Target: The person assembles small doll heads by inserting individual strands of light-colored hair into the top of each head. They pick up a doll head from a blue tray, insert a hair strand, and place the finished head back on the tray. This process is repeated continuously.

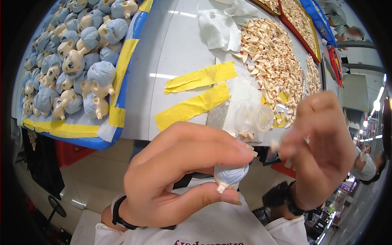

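My left hand (179, 171) is closed on a small doll head (230, 174) with pale blue moulded hair, pinched between thumb and fingers; a cream nub sticks out at its lower edge, and its face is out of sight. Just to the right, my right hand (316, 139) is raised and smeared by motion. Between its thumb and finger is a small cream piece (275, 144), too blurred to make out its kind. Beyond it lies a heap of small cream pointed pieces (277, 65) with red ends. A clear plastic cup (264, 118) stands near the table's front edge.
On the left, a blue tray (94, 143) edged with yellow tape holds many blue-haired doll heads (73, 61). Yellow tape strips (194, 107) and white tissue (220, 30) lie on the grey table (167, 49). More trays of cream pieces (300, 20) stand far right, with people beyond.
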`<act>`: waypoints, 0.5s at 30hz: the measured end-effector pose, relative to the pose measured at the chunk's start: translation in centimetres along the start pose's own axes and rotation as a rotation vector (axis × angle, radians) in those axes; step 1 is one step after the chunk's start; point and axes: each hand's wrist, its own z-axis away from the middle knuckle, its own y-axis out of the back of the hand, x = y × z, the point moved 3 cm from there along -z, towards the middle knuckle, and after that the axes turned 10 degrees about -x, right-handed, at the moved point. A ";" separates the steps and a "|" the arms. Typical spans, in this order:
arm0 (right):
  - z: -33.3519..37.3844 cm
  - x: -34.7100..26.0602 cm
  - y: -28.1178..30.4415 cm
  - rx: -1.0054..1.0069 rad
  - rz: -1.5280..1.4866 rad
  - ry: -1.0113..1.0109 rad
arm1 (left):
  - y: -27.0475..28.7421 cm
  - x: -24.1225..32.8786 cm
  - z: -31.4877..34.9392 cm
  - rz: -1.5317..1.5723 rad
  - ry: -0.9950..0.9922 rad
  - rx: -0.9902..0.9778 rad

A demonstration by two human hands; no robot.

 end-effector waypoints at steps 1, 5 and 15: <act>0.3 -0.1 -0.4 -0.020 -0.068 0.034 | -0.2 -0.1 0.0 0.016 0.009 0.017; 1.0 -0.2 -2.3 -0.073 -0.275 0.087 | 0.0 0.2 0.2 -0.067 0.000 0.021; 1.8 -0.2 -3.3 0.070 -0.183 0.217 | -0.9 1.0 0.4 -0.211 -0.015 0.037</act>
